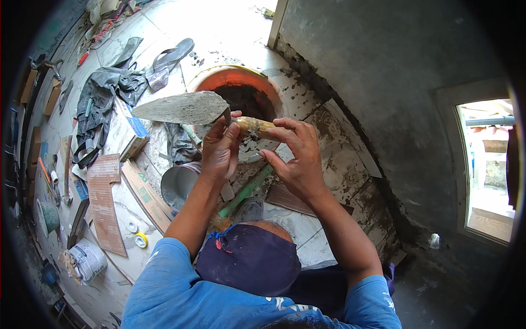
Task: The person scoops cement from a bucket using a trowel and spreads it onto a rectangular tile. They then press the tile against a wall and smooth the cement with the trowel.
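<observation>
A pointing trowel with a mortar-caked grey blade and a yellowish wooden handle is held up over the floor, its tip toward the left. My left hand is closed around the front of the handle, near the metal neck. At the handle's rear end, the fingers of my right hand rest against the wood. Its thumb stands apart from the handle. Behind the trowel is an orange bucket with dark, wet-looking material inside; the blade and hands partly cover it.
A grey bucket lies below my left forearm. Leftward are brown tile pieces, a dark cloth, a sandal, tape rolls and a hammer. A grey wall with a window bounds the right.
</observation>
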A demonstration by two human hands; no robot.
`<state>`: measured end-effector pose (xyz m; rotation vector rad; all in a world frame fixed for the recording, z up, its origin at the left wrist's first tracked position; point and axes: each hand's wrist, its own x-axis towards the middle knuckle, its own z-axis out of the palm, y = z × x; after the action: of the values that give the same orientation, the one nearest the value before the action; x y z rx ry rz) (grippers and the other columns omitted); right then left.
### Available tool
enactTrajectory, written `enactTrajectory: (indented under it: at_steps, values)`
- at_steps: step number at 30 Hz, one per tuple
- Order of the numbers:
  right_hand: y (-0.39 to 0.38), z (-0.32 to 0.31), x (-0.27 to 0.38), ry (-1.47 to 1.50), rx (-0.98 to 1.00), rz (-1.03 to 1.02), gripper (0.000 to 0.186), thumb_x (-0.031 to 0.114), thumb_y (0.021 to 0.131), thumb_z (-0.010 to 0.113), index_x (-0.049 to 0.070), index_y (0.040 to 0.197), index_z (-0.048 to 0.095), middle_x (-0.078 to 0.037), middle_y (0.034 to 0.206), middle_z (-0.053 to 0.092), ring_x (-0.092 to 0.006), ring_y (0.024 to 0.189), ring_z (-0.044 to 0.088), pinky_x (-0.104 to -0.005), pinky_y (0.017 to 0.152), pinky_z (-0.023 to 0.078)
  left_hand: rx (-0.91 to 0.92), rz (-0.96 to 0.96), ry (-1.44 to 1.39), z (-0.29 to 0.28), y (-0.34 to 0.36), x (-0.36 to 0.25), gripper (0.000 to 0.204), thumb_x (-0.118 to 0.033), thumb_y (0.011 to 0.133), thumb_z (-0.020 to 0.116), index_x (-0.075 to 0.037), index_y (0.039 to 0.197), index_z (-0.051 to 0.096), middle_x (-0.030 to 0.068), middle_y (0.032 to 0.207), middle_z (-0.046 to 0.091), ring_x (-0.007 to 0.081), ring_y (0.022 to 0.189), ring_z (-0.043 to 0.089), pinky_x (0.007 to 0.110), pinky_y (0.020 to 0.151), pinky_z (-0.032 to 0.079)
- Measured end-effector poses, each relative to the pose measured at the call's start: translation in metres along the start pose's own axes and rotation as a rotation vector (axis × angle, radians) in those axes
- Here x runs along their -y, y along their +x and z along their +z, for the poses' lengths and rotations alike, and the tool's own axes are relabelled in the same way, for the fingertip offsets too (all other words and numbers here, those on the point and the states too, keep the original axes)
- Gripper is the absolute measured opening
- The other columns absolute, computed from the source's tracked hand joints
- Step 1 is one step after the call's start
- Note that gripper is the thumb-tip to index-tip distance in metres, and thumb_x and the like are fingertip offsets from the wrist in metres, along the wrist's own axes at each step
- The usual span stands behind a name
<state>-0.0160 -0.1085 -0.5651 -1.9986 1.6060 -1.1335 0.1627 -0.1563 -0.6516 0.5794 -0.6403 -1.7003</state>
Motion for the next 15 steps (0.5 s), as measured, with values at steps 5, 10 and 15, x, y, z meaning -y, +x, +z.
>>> enactTrajectory:
  at_steps: [5, 10, 15]
  values:
    - [0.017, 0.033, 0.002, 0.027, -0.017, -0.067, 0.042, 0.018, 0.073, 0.085, 0.010, 0.110, 0.068, -0.008, 0.119, 0.061, -0.0290, 0.110, 0.056, -0.0409, 0.095, 0.046, -0.161, 0.029, 0.066, -0.016, 0.005, -0.023, 0.024, -0.010, 0.098, 0.062, -0.006, 0.122, 0.065, 0.0059, 0.116, 0.066, 0.0162, 0.104, 0.063, 0.035, 0.098, 0.050]
    - [0.036, 0.074, -0.003, 0.027, -0.062, -0.111, 0.035, 0.021, 0.078, 0.081, 0.007, 0.107, 0.067, -0.009, 0.109, 0.061, -0.0274, 0.098, 0.060, -0.0411, 0.087, 0.050, -0.202, 0.037, 0.136, -0.021, 0.000, -0.031, 0.022, -0.006, 0.096, 0.064, -0.009, 0.118, 0.068, 0.0067, 0.116, 0.068, 0.0160, 0.101, 0.065, 0.032, 0.088, 0.054]
    - [0.057, 0.079, -0.025, 0.287, -0.041, 0.312, 0.035, 0.029, 0.084, 0.080, 0.004, 0.106, 0.070, -0.012, 0.103, 0.064, -0.0234, 0.093, 0.065, -0.0388, 0.081, 0.054, -0.228, 0.055, 0.144, -0.038, -0.009, -0.048, 0.024, -0.006, 0.095, 0.065, -0.011, 0.118, 0.069, 0.0071, 0.119, 0.068, 0.0157, 0.101, 0.065, 0.032, 0.087, 0.054]
